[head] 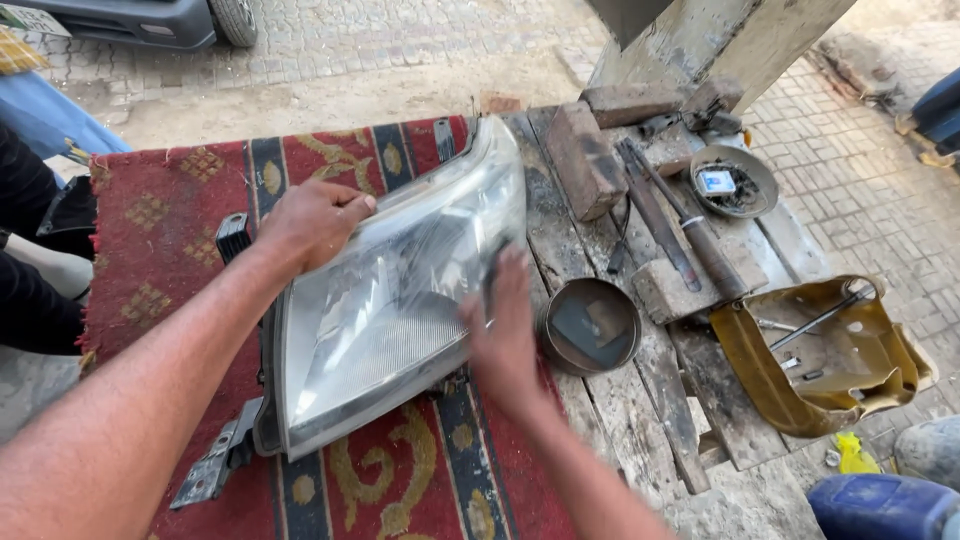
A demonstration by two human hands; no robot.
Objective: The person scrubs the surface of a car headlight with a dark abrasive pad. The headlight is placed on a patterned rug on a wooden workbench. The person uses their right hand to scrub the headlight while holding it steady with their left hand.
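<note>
Gripping the upper left edge of a car headlamp (pixel 400 290), the left hand (pixel 315 222) has its fingers curled over the housing rim and steadies it, while the right hand (pixel 503 330), blurred with motion, lies flat with fingers together against the clear lens, seemingly rubbing or wiping it; whether it holds a cloth or paper I cannot tell. The work looks to be mid-way through surface cleaning of the lens, and the next stroke would call for firm, even pressure with the lamp kept from sliding. It lies on a red patterned rug (pixel 160 230) over a worn plank bench (pixel 650 390), beside a round metal tin (pixel 590 326), a hammer (pixel 690 235) and a cut yellow container (pixel 820 360), outdoors on brick paving (pixel 870 200).
</note>
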